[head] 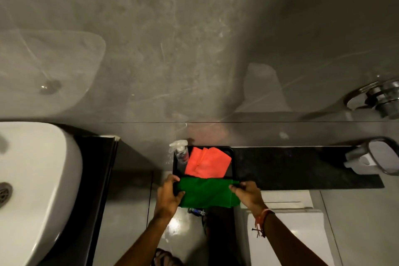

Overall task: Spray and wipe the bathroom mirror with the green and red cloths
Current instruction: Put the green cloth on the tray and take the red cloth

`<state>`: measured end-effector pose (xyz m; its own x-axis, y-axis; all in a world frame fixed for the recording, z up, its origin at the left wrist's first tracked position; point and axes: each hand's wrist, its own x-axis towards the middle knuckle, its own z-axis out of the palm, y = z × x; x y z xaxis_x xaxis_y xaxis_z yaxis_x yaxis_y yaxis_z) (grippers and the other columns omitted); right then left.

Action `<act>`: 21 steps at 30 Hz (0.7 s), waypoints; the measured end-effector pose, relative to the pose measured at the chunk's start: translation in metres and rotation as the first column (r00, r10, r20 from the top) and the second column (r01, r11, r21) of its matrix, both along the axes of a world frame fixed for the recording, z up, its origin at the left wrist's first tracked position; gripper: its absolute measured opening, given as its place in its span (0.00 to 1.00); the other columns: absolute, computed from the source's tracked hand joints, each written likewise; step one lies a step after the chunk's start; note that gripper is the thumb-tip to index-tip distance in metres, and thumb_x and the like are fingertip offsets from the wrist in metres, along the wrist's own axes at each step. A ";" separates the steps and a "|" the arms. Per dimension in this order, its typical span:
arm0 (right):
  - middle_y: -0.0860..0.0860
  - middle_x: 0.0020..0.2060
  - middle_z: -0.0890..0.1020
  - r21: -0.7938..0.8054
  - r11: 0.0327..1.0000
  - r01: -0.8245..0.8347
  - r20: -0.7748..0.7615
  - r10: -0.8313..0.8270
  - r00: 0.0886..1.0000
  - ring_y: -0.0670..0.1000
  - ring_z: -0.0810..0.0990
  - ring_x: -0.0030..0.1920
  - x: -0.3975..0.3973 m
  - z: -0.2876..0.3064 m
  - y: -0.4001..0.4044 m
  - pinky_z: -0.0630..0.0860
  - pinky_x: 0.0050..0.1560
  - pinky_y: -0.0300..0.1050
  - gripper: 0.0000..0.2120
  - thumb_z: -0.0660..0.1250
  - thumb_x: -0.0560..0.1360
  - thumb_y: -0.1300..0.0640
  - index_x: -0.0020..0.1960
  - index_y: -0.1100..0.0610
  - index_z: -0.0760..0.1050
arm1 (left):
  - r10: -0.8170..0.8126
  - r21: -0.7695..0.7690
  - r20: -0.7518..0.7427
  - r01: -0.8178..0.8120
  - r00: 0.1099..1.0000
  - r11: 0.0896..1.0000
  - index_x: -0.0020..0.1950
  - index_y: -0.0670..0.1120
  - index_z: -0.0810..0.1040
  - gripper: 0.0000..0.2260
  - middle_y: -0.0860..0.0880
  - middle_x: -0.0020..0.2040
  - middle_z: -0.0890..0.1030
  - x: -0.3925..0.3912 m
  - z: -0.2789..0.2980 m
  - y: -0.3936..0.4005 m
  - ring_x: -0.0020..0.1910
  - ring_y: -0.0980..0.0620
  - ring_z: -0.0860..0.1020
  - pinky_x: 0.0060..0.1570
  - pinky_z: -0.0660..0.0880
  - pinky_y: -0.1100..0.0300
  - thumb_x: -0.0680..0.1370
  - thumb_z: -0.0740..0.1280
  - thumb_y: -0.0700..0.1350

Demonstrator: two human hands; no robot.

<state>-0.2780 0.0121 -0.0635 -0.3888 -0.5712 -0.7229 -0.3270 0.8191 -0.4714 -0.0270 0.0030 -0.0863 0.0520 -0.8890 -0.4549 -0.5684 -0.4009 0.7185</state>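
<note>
The green cloth point(206, 193) is stretched flat between my two hands just in front of a black tray point(232, 164). My left hand point(169, 193) grips its left edge and my right hand point(248, 193) pinches its right edge. Behind it, the red cloth point(207, 162) lies folded in the tray. A clear spray bottle point(181, 151) with a white trigger head lies in the tray's left part, beside the red cloth. No mirror is clearly in view; a glossy grey wall point(194, 49) fills the upper frame.
A white basin point(32, 190) with a drain sits at the left on a dark counter. A black ledge point(302, 168) runs right from the tray. A chrome wall fitting point(375, 97) and a holder point(375, 157) are at the right. A white toilet tank point(287, 222) stands below.
</note>
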 end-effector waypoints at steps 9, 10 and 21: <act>0.64 0.62 0.84 -0.094 0.980 -0.175 -0.129 0.163 0.978 0.63 0.81 0.65 0.016 -0.009 -0.052 0.77 0.67 0.55 0.21 0.72 0.76 0.51 0.65 0.60 0.79 | -0.105 -0.198 0.792 0.416 0.601 0.888 0.81 0.51 0.60 0.37 0.37 0.81 0.61 0.045 0.015 -0.010 0.79 0.38 0.63 0.74 0.57 0.35 0.76 0.57 0.69; 0.64 0.63 0.83 -0.075 0.983 -0.169 -0.136 0.158 0.978 0.64 0.81 0.66 0.021 -0.012 -0.060 0.77 0.68 0.56 0.22 0.72 0.76 0.49 0.65 0.60 0.79 | -0.093 -0.206 0.804 0.421 0.588 0.883 0.81 0.52 0.58 0.38 0.37 0.82 0.58 0.052 0.016 -0.011 0.80 0.38 0.60 0.75 0.54 0.34 0.76 0.56 0.70; 0.69 0.53 0.86 -0.227 0.974 0.018 -0.116 -0.046 0.992 0.69 0.84 0.58 0.039 -0.005 -0.070 0.79 0.58 0.56 0.14 0.78 0.71 0.60 0.53 0.68 0.84 | 0.010 -0.279 0.858 0.450 0.514 0.848 0.82 0.54 0.52 0.39 0.38 0.83 0.52 0.073 0.039 -0.010 0.82 0.39 0.54 0.75 0.53 0.30 0.76 0.51 0.73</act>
<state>-0.2392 -0.0583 -0.0683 -0.4855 -0.6999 -0.5238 -0.3679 0.7071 -0.6038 0.0461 -0.0066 -0.0476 -0.0412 -0.9945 0.0968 -0.9972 0.0349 -0.0658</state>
